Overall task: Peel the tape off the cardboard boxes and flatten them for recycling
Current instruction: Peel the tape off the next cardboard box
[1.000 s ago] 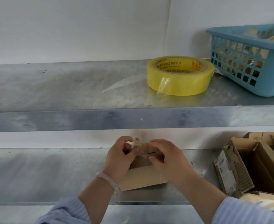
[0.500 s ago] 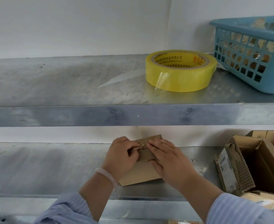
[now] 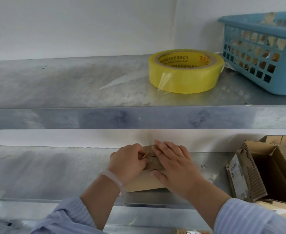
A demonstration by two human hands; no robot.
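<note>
- head view: cardboard box (image 3: 144, 184) on lower shelf (image 3: 46, 173) near front edge; shelf metal wide to its left, open boxes (image 3: 265, 173) right, upper shelf (image 3: 138, 118) above.
- left grip (image 3: 127, 162) curled, pinching tape (image 3: 145, 155) at box top.
- right grip (image 3: 174, 166) flat, fingers straight, pressing box.

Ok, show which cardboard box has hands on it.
The small brown cardboard box at centre: the left hand pinches clear tape on its top, the right hand presses flat on it. The larger open cardboard box at right is untouched.
</note>
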